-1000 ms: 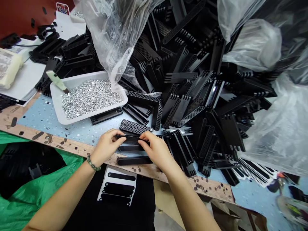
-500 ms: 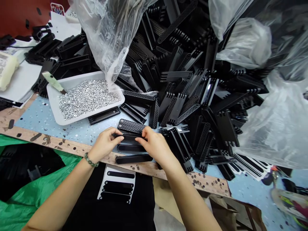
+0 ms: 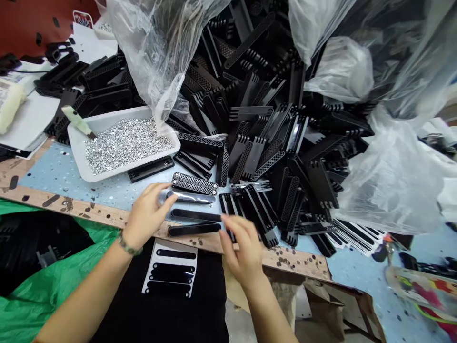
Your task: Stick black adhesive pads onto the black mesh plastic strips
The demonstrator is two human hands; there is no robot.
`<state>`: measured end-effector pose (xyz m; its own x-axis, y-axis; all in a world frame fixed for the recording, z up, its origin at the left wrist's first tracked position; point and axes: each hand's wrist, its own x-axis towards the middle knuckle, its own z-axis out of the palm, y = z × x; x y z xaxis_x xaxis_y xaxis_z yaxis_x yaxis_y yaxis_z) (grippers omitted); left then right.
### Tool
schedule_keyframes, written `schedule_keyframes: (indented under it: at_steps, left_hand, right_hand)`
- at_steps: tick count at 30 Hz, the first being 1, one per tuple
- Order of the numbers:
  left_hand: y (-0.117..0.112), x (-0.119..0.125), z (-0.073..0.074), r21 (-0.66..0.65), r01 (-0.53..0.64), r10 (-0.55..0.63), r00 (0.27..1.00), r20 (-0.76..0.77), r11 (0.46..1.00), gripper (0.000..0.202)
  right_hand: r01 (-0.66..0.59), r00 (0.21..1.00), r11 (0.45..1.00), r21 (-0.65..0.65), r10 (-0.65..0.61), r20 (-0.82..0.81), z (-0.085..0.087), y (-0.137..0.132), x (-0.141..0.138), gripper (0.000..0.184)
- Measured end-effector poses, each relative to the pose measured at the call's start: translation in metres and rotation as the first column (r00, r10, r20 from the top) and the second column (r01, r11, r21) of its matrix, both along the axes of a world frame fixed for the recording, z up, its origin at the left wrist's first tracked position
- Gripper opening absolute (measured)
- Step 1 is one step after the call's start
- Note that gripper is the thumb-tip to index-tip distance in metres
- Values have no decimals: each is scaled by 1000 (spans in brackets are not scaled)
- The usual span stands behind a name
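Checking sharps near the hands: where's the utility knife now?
Upper left in the head view, the utility knife lies over the white tray's rim, blade at the silver washers, beyond the left hand.

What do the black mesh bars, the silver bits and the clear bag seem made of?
The black mesh bars look like moulded plastic or coated metal, matte with a soft sheen; the look leaves it open. The small silver discs look like bright bare metal, from their sharp glint. The clear bag looks like thin polyethylene film, glossy and crinkled.

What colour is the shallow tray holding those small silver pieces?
The tray is white; it shows best in the head view.
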<state>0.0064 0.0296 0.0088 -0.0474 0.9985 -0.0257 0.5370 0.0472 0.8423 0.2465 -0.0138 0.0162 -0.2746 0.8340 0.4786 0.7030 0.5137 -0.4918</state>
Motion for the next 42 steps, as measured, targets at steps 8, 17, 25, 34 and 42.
schedule_keyframes:
  at_steps: [8,17,25,34,42]
  left_hand:
    - [-152,-48,-43,-340,171,-221,969,-113,925,29]
    - [-168,-35,-88,-479,311,-312,947,80,821,15]
    - [-153,-25,-79,-315,406,-364,913,185,858,19]
    - [-149,-20,-74,-217,445,-422,895,144,869,22]
    - [-150,-27,-90,-370,288,-283,957,69,883,23]
  right_hand:
    - [-243,959,852,-463,140,-245,-74,-104,-37,21]
    - [-291,948,831,-474,182,-263,-112,-130,-74,26]
    - [-147,983,905,-398,87,-165,-114,-118,-82,20]
    - [-179,970,919,-351,105,-219,-107,-106,-78,19]
    - [-121,836,846,-519,-195,-513,-104,-111,-74,17]
